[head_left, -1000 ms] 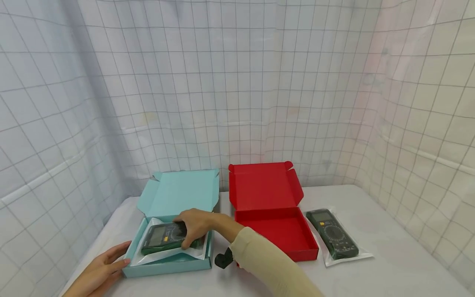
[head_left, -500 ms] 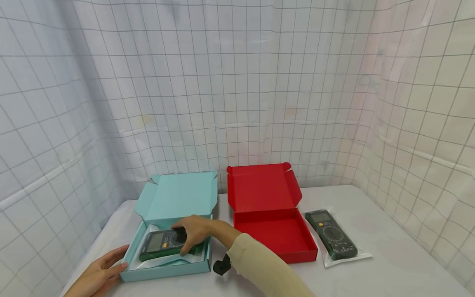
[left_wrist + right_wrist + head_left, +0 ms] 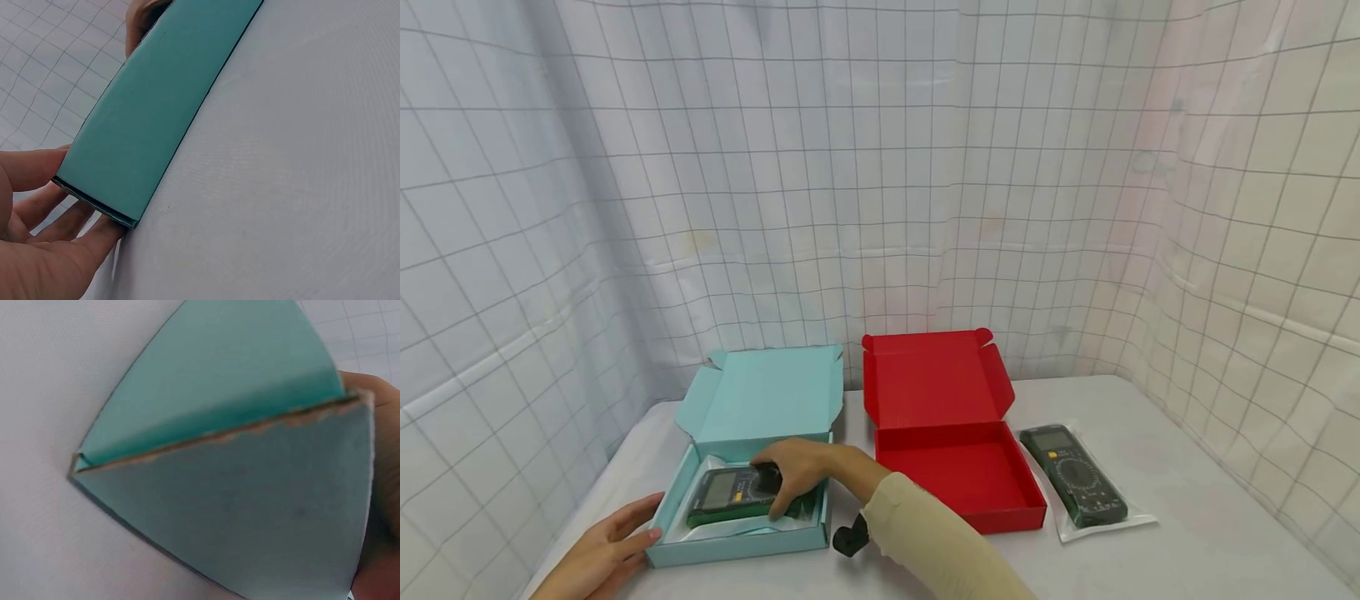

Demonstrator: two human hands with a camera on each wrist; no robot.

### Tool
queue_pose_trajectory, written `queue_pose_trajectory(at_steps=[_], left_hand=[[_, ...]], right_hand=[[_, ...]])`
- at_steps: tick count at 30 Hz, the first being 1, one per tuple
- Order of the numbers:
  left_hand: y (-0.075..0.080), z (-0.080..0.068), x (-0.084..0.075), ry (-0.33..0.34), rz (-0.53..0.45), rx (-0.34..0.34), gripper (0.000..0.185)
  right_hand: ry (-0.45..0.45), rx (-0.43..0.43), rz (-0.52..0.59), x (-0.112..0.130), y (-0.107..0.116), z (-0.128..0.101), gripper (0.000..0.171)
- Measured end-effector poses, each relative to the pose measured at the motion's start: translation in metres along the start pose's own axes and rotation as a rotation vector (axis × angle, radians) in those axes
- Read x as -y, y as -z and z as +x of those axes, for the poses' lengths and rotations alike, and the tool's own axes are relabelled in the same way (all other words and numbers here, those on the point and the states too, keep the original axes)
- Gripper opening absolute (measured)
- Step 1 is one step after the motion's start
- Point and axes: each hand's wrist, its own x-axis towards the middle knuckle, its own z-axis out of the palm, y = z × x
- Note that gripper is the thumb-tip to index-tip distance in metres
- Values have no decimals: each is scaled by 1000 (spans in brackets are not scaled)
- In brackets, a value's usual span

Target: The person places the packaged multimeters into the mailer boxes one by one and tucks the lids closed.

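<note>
A light blue box (image 3: 737,546) lies with its lid raised at the left of the table. Inside it is a dark green multimeter (image 3: 721,492) in a clear plastic bag (image 3: 752,525). My right hand (image 3: 796,471) reaches in from the right and grips the multimeter's dial end, thumb along the near side. At the box's front left corner, my left hand (image 3: 598,550) touches the outside of the end wall. In the left wrist view, that hand's extended fingers (image 3: 47,219) rest against the end. The box side (image 3: 231,519) covers most of the right hand in the right wrist view.
A red box (image 3: 947,467) with its lid up and bare inside stands right of the blue one. Beyond it, a second bagged multimeter (image 3: 1075,475) lies on the white table (image 3: 1195,467). A black device (image 3: 850,537) sits at the right wrist. Gridded curtains (image 3: 895,167) surround the table.
The multimeter and its bag have sunk lower into the blue box, and the bag's edges now lie within the walls. My right hand has gone down with it; the left hand stays put.
</note>
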Motion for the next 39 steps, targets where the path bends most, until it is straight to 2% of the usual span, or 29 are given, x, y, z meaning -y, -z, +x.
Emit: queue_pose_trajectory(at_steps=[12, 20, 24, 32, 39], left_hand=[[-2, -2, -2, -2, -4, -4, 79], [0, -4, -5, -5, -4, -2, 79], [0, -6, -8, 2, 15, 2, 79], [4, -6, -23, 19, 122, -27, 79], [7, 1, -40, -32, 166, -74, 77]], right_hand=[[36, -16, -30, 0, -1, 0, 89], [40, -94, 95, -1, 5, -6, 82], [37, -120, 116, -3, 7, -10, 80], [5, -156, 164, -11, 18, -20, 76], [-15, -205, 154, -16, 38, -32, 80]])
